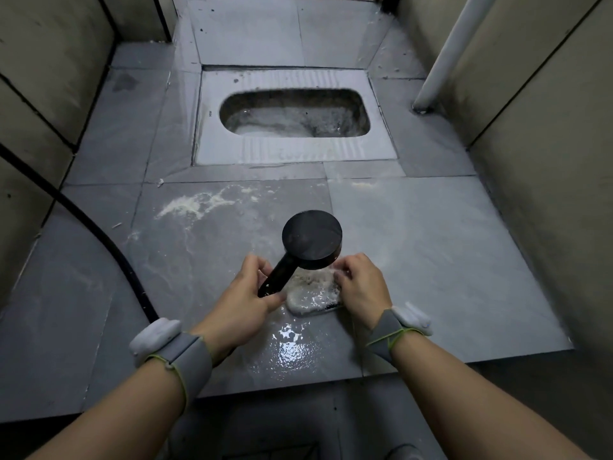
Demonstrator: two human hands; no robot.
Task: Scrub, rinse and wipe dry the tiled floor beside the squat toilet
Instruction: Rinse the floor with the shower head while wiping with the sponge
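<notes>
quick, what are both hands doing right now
Left hand: closed around the shower head handle.
Right hand: fingers curled on the soapy cloth on the floor.

A white vertical pipe (pixel 447 54) stands at the upper right of the frame, meeting the floor beside the beige wall panels (pixel 537 127). Matching wall panels line the left edge. Grey wristbands (pixel 179 353) with white modules occupy the lower centre.
</notes>
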